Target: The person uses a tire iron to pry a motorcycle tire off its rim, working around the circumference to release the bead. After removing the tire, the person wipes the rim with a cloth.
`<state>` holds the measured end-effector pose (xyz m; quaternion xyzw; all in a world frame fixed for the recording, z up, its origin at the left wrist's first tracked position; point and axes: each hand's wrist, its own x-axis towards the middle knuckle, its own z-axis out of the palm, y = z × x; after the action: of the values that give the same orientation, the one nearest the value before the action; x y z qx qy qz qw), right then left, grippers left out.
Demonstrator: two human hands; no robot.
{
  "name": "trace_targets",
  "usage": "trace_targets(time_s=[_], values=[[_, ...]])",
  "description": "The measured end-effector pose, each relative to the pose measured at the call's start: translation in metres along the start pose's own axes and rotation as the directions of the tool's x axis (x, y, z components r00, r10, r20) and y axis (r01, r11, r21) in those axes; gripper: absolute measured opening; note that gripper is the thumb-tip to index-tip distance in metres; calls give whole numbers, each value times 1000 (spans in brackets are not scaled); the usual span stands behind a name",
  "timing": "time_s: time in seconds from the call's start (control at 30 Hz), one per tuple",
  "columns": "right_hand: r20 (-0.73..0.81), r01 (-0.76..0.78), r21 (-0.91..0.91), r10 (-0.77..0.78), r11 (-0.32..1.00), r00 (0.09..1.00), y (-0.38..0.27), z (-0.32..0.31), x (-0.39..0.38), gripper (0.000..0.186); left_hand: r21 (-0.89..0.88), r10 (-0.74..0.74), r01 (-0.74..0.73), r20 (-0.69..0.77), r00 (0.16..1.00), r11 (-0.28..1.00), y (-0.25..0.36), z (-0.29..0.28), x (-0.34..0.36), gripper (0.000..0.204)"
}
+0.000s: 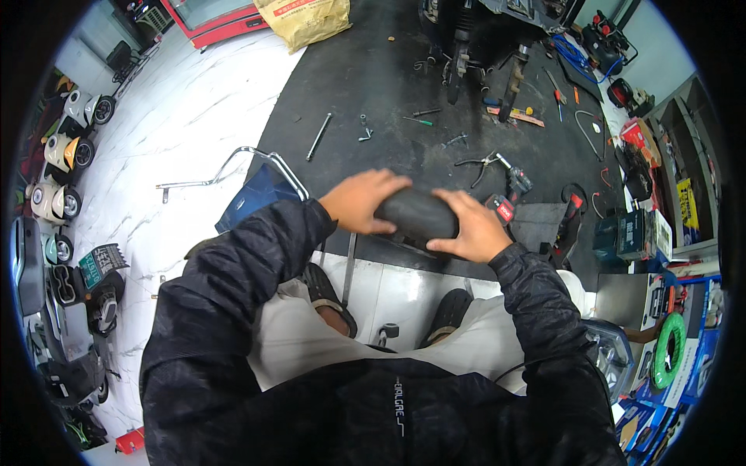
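Between my two hands, above the edge of the black mat, is a black rounded part [418, 214]; it looks like a small tyre, though its underside is hidden. My left hand [364, 200] grips its left end, fingers over the top and thumb on the near side. On the other end my right hand [472, 227] is closed the same way. Beyond my right hand lie a red-and-black power tool [501, 208] and pliers [482, 165]. A bent chrome tube frame [252, 155] and a blue piece [260, 194] sit near my left forearm.
A partly dismantled scooter [474, 39] stands at the mat's far side. A long metal rod [318, 137], a green-handled screwdriver [420, 121] and bolts [365, 133] lie on the mat [342, 85]. Scooters [66, 155] line the left; shelves [699, 179] and boxes [633, 233] the right.
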<state>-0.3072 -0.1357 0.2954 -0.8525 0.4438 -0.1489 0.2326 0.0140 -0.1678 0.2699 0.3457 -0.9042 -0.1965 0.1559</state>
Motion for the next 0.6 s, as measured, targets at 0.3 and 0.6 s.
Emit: trace_targets(time_s=[0.3, 0.6], values=[[203, -38, -78, 53, 996, 978, -11, 17, -11, 99, -137, -79, 78, 2, 997, 987, -1, 14, -37, 97], [-84, -8, -313, -19, 950, 996, -7, 34, 12, 105, -25, -267, 266, -22, 964, 964, -21, 36, -36, 89]])
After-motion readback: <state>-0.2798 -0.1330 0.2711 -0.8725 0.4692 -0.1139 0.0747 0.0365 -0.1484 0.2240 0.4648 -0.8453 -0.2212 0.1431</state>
